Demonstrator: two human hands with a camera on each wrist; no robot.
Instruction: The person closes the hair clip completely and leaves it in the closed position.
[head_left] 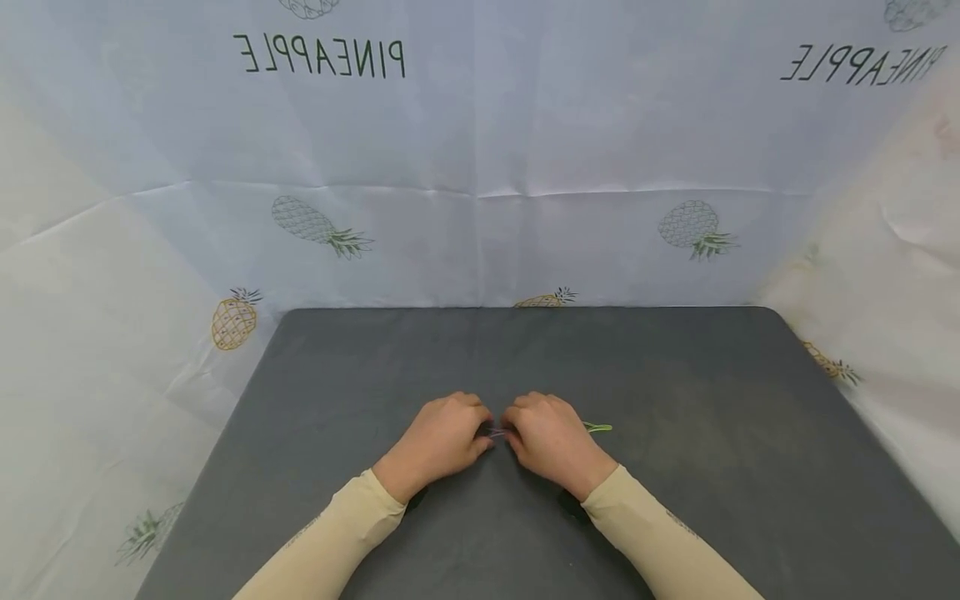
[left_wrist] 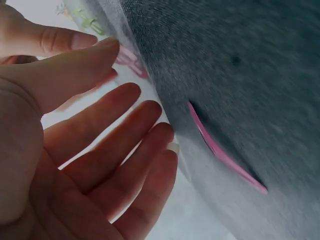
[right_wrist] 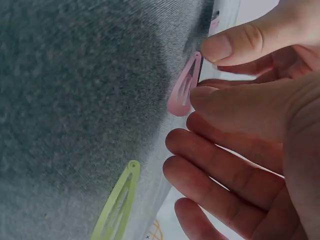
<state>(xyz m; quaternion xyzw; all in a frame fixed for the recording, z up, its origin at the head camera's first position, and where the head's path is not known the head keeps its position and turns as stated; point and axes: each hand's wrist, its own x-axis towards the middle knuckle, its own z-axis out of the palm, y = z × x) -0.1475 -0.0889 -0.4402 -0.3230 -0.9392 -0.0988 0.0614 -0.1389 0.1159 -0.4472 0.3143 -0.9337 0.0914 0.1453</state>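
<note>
Between my two hands, near the middle of the table, is a light pink snap hair clip [right_wrist: 181, 100], mostly hidden in the head view. My left hand [head_left: 442, 437] has its thumb at the clip's narrow end, pinching there. The right hand [head_left: 551, 437] pinches the clip's side between thumb and index finger, its other fingers loosely bent. On the table beside my left hand lies a darker pink hair clip [left_wrist: 225, 159], seen edge-on in the left wrist view. A light green hair clip [right_wrist: 117, 205] rests on the table just right of my right hand.
The dark grey table [head_left: 480, 350] has rounded far corners. White cloth [head_left: 480, 125] printed with pineapples hangs behind it and along both sides. Beige sleeves [head_left: 337, 525] cover both forearms.
</note>
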